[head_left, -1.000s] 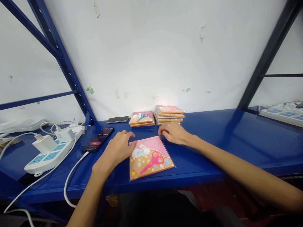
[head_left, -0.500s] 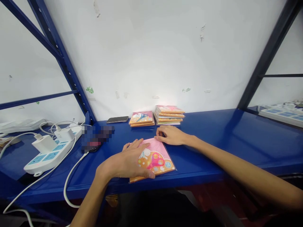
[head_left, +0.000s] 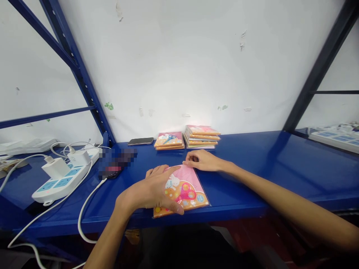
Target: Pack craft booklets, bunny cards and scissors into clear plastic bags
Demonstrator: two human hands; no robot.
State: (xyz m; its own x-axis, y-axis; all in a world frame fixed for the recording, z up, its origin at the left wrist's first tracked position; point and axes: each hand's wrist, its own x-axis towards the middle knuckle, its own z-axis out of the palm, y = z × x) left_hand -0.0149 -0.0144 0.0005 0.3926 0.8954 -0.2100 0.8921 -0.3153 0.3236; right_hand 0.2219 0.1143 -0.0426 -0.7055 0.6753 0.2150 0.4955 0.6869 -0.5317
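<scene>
A flat, clear-wrapped pink and orange packet printed with a rabbit and pink scissors (head_left: 190, 192) lies on the blue steel shelf (head_left: 246, 168). My left hand (head_left: 151, 190) rests spread over its left half, hiding part of the print, with the thumb near the front edge. My right hand (head_left: 202, 160) is curled at the far edge, fingertips touching the plastic. Whether those fingers pinch the edge is hidden. Behind lie a low stack of similar packets (head_left: 169, 141) and a taller stack (head_left: 202, 135).
A dark smartphone (head_left: 140, 141) lies at the back. A second, pixelated phone (head_left: 114, 162) is on a white cable left of my hands. Further left stands a white power strip (head_left: 63, 183) with a charger (head_left: 56, 168). Blue uprights frame the white wall.
My left hand has come down onto the packet from beside its left edge. My right hand has slid left along the far edge, and the packet sits slightly turned.
</scene>
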